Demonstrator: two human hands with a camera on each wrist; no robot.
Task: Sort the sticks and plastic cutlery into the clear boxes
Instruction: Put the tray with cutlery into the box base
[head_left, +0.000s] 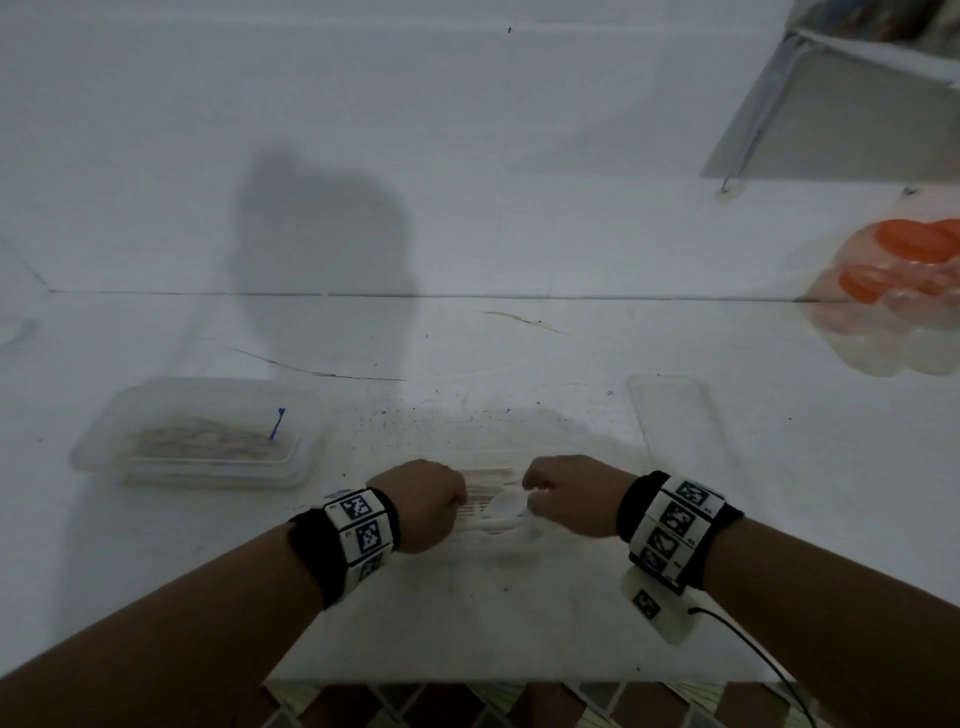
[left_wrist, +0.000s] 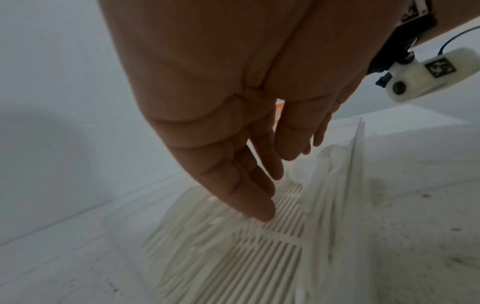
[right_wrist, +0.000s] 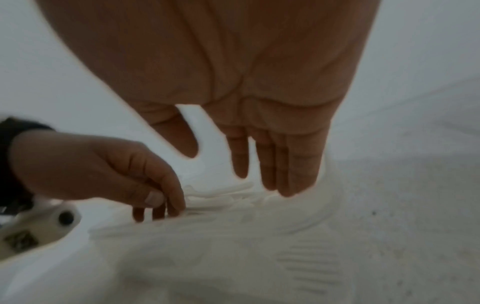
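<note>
A clear box (head_left: 550, 460) of white plastic cutlery (head_left: 498, 512) lies near the front of the white table, with both hands over it. In the left wrist view my left hand (left_wrist: 262, 214) points straight fingers down onto a row of fork tines (left_wrist: 283, 226). My right hand (right_wrist: 259, 181) reaches down beside it, fingers straight on the pile, thumb apart. Seen from above, the left hand (head_left: 460, 501) and right hand (head_left: 527, 493) flank a spoon. Nothing shows pinched in either hand. A second clear box (head_left: 104, 441) at the left holds sticks (head_left: 208, 436) and a blue pick (head_left: 276, 423).
A clear lid (head_left: 675, 415) lies flat to the right of the cutlery box. Clear jars with orange caps (head_left: 904, 291) stand at the far right against the wall. A metal shelf bracket (head_left: 769, 104) hangs at the upper right. The table's front edge (head_left: 467, 680) is close below my forearms.
</note>
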